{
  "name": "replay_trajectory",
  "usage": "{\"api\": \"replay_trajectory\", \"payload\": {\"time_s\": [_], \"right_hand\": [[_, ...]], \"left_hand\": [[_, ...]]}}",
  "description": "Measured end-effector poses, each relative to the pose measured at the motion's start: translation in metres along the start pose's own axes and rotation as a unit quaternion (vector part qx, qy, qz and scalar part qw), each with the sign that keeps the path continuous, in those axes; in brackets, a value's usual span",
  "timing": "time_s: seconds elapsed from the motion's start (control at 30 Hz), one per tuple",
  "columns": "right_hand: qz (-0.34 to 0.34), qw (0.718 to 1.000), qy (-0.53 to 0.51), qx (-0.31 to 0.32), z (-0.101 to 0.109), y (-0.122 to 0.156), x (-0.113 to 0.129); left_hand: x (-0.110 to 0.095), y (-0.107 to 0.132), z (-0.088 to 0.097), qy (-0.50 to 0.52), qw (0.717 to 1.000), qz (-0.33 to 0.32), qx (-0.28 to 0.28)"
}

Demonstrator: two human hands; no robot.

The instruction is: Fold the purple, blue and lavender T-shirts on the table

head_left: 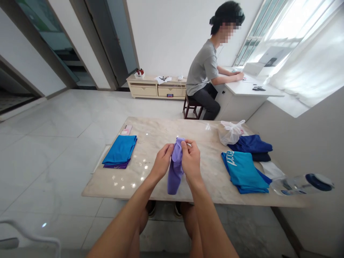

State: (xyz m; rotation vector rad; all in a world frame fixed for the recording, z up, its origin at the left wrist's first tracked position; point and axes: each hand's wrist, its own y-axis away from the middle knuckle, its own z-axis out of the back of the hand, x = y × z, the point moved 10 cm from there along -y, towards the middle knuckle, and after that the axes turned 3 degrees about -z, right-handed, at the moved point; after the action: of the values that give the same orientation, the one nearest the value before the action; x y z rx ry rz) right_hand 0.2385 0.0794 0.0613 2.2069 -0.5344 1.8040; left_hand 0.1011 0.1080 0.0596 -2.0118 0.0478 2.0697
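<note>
The left hand (162,162) and right hand (191,160) pinch purple cloth (175,179) above a marble table (166,134), between folded blue garments (119,150).

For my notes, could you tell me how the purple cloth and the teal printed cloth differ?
The purple cloth is plain, while the teal cloth has a white print. The purple cloth hangs gathered between the left hand and right hand; the teal cloth lies folded flat on the marble table. Both are fabric.
</note>
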Motion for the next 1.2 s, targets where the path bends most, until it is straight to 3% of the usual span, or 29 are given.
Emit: {"api": "replay_trajectory", "payload": {"time_s": [0.17,0.43,0.53,0.73,0.93,1.1,1.2], "right_hand": [[-0.018,1.0,-0.009,-0.023,0.014,0.009,-0.001],[-0.043,0.998,0.028,0.045,0.0,0.019,-0.003],[-0.053,0.995,0.036,0.078,-0.008,0.024,0.001],[-0.002,0.986,0.053,0.156,-0.027,0.028,0.013],[0.061,0.983,0.153,0.077,0.002,0.015,0.01],[0.051,0.968,0.152,0.191,-0.006,0.014,0.004],[0.09,0.965,0.161,0.189,-0.006,0.018,0.017]], "left_hand": [[0.001,0.008,-0.015,0.076,0.995,0.055,0.041],[0.004,0.017,0.005,0.049,0.995,0.039,0.072],[0.003,0.018,0.017,0.041,0.997,0.037,0.05],[-0.005,0.025,0.032,0.076,0.995,0.031,-0.058],[-0.019,0.025,0.022,0.063,0.995,-0.01,-0.07],[-0.025,0.023,0.013,0.015,0.996,-0.045,-0.07],[-0.028,0.024,0.009,0.019,0.995,-0.057,-0.079]]}}
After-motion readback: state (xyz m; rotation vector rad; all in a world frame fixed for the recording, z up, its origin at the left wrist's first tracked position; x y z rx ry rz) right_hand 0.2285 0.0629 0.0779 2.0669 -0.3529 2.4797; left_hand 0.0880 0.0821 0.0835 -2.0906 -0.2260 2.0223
